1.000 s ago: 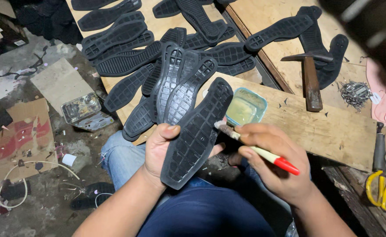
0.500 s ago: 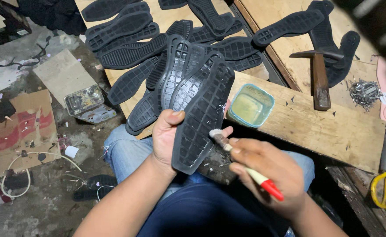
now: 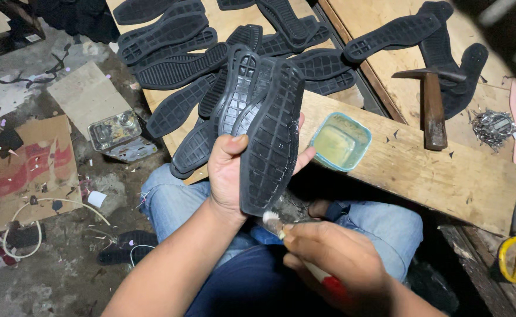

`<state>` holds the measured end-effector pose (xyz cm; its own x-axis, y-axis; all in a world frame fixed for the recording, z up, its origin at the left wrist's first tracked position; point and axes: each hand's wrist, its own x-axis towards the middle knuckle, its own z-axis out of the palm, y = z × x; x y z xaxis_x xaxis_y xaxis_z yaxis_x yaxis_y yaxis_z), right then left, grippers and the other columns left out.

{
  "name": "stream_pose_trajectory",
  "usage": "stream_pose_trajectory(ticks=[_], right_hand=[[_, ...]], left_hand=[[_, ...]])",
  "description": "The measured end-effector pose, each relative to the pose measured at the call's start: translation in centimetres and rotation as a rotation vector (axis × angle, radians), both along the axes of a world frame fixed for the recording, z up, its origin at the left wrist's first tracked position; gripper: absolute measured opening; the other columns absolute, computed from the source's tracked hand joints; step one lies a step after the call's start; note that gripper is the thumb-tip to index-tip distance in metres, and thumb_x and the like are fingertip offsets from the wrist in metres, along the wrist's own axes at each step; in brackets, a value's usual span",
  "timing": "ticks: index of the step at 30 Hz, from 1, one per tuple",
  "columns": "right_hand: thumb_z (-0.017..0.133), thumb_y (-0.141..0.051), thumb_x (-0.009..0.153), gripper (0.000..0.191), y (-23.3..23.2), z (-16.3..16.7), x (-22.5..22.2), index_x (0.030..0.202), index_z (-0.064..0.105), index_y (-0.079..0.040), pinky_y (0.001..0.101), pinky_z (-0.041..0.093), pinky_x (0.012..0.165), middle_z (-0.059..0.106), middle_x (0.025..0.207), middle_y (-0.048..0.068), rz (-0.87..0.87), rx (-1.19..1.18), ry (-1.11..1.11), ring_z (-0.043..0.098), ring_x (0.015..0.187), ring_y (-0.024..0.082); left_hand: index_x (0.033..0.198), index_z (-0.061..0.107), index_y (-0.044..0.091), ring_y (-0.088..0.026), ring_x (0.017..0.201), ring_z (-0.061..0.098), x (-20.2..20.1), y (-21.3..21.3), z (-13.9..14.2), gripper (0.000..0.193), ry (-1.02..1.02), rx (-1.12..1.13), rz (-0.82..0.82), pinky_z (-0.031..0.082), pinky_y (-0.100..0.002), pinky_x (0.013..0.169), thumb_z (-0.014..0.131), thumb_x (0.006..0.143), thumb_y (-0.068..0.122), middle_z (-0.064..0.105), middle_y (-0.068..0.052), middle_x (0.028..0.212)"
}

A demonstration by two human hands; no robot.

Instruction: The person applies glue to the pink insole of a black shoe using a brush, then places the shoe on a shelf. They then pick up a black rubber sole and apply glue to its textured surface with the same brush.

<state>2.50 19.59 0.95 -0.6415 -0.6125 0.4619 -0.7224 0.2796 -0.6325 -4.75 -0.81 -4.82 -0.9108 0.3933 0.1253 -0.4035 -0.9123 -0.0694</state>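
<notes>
Black rubber sole stands upright above the lap, tread facing the camera, clamped in the left hand so its near end is exposed. Right hand, closed around a red-handled brush, puts the bristles to that end. Just right sits a glue tub on the bench; a hammer lies farther right, more soles beyond.
</notes>
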Motion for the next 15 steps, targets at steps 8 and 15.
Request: stream_pose_trajectory(ticks=[8,15], right_hand=[[0.077,-0.011,0.09,0.02,5.8,-3.1,-7.0,0.108,0.077,-0.004,0.0443,0.045,0.106,0.064,0.127,0.021,-0.591,0.183,0.126,0.06,0.121,0.035],[0.085,-0.024,0.079,0.018,6.0,-7.3,-12.1,0.092,0.081,-0.012,0.0516,0.03,0.112,0.058,0.141,0.023,-0.561,0.399,0.162,0.043,0.134,0.044]], left_hand=[[0.156,0.044,0.002,-0.03,0.156,0.036,0.4,-0.8,0.6,0.062,0.036,-0.038,0.045,0.017,-0.068,0.133,0.054,0.104,0.035,0.053,-0.013,0.154],[0.163,0.032,0.006,-0.029,0.158,0.028,0.7,-1.0,1.6,0.077,0.086,-0.15,0.047,0.017,-0.067,0.129,0.06,0.099,0.039,0.036,-0.011,0.167]])
